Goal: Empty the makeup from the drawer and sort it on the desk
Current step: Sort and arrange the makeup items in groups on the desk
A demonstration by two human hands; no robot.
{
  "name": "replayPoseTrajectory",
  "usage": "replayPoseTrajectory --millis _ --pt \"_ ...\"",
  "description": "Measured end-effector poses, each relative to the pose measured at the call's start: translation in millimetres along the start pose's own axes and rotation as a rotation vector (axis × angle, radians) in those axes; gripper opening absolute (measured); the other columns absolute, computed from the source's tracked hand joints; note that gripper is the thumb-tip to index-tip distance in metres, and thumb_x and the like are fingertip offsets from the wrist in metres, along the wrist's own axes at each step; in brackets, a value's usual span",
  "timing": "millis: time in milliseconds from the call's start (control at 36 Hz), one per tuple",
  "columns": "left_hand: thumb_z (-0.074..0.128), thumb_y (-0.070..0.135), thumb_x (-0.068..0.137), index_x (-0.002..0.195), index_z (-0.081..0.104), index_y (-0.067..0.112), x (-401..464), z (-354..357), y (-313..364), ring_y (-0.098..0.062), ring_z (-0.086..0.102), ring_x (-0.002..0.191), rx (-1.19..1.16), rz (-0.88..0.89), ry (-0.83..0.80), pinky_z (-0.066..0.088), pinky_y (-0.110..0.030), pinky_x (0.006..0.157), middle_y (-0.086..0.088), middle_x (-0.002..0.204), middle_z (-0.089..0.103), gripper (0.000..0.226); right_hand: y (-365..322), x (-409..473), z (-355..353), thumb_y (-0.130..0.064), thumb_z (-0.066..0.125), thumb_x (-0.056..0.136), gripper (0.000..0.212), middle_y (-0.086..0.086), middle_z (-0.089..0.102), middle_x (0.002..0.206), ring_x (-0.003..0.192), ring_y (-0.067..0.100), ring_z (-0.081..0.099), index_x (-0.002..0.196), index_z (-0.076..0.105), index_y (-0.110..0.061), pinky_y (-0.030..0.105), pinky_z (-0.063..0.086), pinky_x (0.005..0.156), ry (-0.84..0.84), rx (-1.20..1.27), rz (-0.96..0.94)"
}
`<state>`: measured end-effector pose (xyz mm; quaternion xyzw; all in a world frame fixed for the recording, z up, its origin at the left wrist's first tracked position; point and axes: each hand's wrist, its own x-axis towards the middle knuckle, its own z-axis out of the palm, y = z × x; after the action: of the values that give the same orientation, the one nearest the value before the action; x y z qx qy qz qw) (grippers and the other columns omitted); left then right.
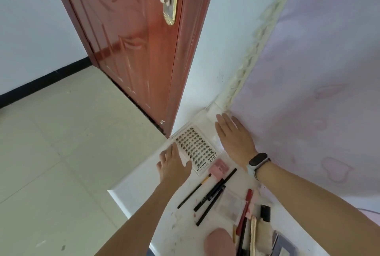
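Note:
A clear case of false eyelashes [196,147] lies at the far corner of the white desk [141,190]. My left hand [171,161] touches its near-left edge with straight fingers. My right hand [234,138] lies flat along its right side, a smart band on the wrist. Just behind the case sits a small pink box [220,167]. Several black pencils [209,196] and a gold-banded brush [194,191] lie side by side in the desk's middle. A clear palette [231,204], a red pencil [245,208] and a pink puff [219,242] lie nearer to me.
A red-brown door [133,50] stands to the left of the desk corner, above a tiled floor [51,153]. A lilac cloth [318,70] covers the wall on the right. More tubes and a dark bottle [265,212] crowd the desk's near right edge.

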<state>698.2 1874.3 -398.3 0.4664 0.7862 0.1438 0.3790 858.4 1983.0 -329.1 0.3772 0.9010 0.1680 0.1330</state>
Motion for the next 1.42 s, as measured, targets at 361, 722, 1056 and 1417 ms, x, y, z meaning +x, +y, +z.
replayPoseTrajectory --millis 361,722,1056,1417 --pt "0.047 0.040 0.091 0.149 0.006 0.017 -9.8 9.7 -9.7 -0.022 -0.004 0.144 0.224 0.102 -0.006 0.012 -0.046 0.112 -0.002 0.158 0.000 0.075 3.3 -20.7 5.2 -0.007 0.062 0.069 0.032 0.017 0.062 0.119 0.117 0.033 0.055 0.101 0.067 -0.002 0.048 0.038 0.104 -0.004 0.000 -0.061" --pt "0.052 0.034 0.092 0.147 0.026 0.021 -66.8 28.6 -65.3 -0.032 -0.001 0.145 0.386 0.216 0.078 -0.005 -0.047 0.114 -0.009 0.157 0.008 0.063 -69.1 -80.5 48.7 -0.038 0.050 0.088 0.043 0.008 0.048 0.129 0.118 0.028 0.046 0.121 0.048 -0.009 0.041 0.040 0.092 -0.288 0.481 0.377" --pt "0.054 0.023 0.093 0.117 0.060 0.021 -78.5 -6.1 -44.0 -0.013 0.053 0.116 -0.472 -0.061 -0.003 0.041 -0.026 0.096 0.003 0.124 0.059 0.025 -76.2 -100.0 23.9 -0.025 0.066 0.080 0.029 -0.003 0.051 0.104 0.097 0.014 0.048 0.100 0.048 -0.014 0.026 0.041 0.088 0.056 0.964 0.492" --pt "0.063 0.030 0.082 0.119 0.062 0.005 -112.2 -30.1 -17.6 -0.025 0.065 0.096 -1.255 -0.088 -0.433 0.054 -0.029 0.080 -0.014 0.107 0.066 0.044 -106.3 -123.8 -35.1 -0.036 0.062 0.083 0.072 -0.022 0.023 0.147 0.138 -0.003 0.018 0.141 0.020 -0.041 0.022 0.016 0.113 -0.022 1.199 0.072"
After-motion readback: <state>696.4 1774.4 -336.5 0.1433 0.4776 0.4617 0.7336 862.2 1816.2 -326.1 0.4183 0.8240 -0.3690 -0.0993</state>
